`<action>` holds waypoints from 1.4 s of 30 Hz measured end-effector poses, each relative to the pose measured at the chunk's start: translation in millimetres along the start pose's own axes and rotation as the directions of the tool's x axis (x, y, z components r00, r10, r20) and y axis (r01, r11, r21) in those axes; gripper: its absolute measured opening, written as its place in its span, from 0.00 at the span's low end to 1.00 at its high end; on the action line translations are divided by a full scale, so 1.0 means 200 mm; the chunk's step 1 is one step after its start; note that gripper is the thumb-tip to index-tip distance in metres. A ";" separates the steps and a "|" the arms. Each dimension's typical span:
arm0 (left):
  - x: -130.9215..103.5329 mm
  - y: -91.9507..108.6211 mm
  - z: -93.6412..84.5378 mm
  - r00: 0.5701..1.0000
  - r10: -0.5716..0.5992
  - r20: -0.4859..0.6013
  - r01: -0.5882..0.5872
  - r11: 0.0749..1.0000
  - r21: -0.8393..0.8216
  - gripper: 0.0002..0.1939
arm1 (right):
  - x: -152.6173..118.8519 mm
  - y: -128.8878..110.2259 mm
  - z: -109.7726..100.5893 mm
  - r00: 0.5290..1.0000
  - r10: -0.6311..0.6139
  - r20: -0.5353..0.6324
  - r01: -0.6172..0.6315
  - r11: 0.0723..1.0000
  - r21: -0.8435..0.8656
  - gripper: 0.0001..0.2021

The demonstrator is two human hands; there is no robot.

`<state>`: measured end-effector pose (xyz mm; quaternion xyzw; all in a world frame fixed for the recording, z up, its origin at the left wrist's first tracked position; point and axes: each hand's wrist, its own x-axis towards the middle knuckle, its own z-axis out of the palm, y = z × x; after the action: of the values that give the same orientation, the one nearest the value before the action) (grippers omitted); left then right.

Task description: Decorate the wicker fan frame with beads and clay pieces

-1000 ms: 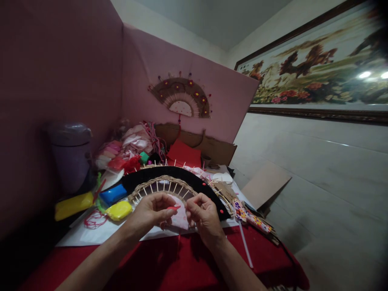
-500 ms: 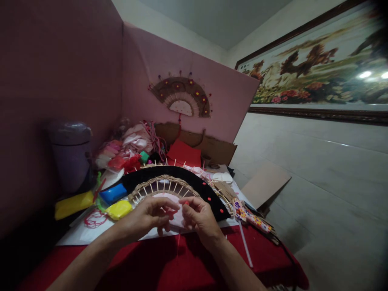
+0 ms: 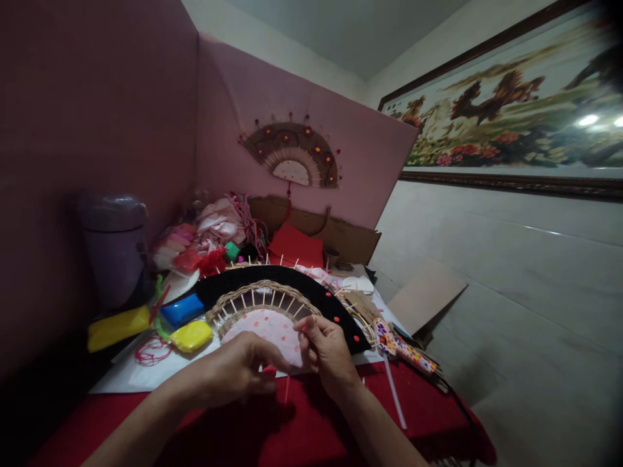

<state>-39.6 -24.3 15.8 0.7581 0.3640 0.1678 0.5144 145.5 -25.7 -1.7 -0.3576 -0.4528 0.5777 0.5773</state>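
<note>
My left hand (image 3: 236,366) is curled, low in front of the fan, around a lump of red modelling clay (image 3: 268,370) that shows partly between thumb and fingers. Thumb and fingertips of my right hand (image 3: 327,350) pinch a small bit of red clay (image 3: 302,328) over the fan's right side. The woven fan (image 3: 257,285) lies before me, with a black band (image 3: 296,280) along its arc and thin sticks poking past its edge. Several red dots (image 3: 336,319) sit on the band's right part. At its base is a pink dotted half-round piece (image 3: 265,326).
Yellow clay packets (image 3: 192,336) and a blue one (image 3: 182,311) lie left of the fan, near pink string (image 3: 153,350). A lidded purple container (image 3: 114,253) stands behind them. A clear stick (image 3: 394,392) lies right. A finished fan (image 3: 292,152) hangs on the pink board.
My left hand has moved down and left, away from the right, uncovering the pink dotted piece. My right hand has shifted slightly right, still pinching the small red bit.
</note>
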 end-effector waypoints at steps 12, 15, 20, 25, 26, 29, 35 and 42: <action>-0.01 0.00 -0.01 0.993 0.046 -0.105 0.005 0.899 0.438 0.19 | 0.00 0.00 0.00 0.999 -0.036 0.017 0.036 0.999 -0.037 0.14; -0.01 0.02 0.00 0.991 0.115 -0.075 -0.077 0.915 0.395 0.21 | 0.00 0.00 0.00 0.999 -0.033 0.005 0.033 0.999 -0.035 0.15; 0.01 0.06 -0.01 0.964 0.130 -0.232 -0.068 0.964 0.259 0.14 | 0.00 0.00 0.00 0.998 -0.063 0.013 0.064 0.994 -0.084 0.16; 0.05 0.07 0.00 0.950 0.078 -0.302 -0.120 0.985 -0.122 0.15 | -0.02 -0.01 0.03 0.997 -0.081 -0.005 0.080 0.985 -0.150 0.13; 0.06 0.07 0.00 0.952 0.070 -0.297 -0.128 0.975 -0.181 0.17 | -0.03 -0.01 0.03 0.996 -0.091 -0.005 0.089 0.981 -0.174 0.14; 0.06 0.07 0.02 0.967 0.050 -0.249 -0.115 0.960 -0.257 0.22 | -0.06 0.01 0.04 0.979 -0.199 0.039 0.201 0.922 -0.330 0.11; 0.07 0.04 0.07 0.985 0.072 -0.158 -0.105 0.973 -0.207 0.25 | -0.09 0.06 0.00 0.877 -0.391 0.279 0.474 0.613 -0.633 0.16; 0.09 0.00 0.06 0.979 0.092 -0.182 -0.143 0.946 -0.291 0.17 | -0.10 0.04 0.00 0.796 -0.438 0.419 0.594 0.430 -0.680 0.20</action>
<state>-19.0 -19.2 8.2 0.6741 0.3298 0.3145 0.5813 145.1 -45.1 -10.7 -0.3621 -0.7946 0.1427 0.4659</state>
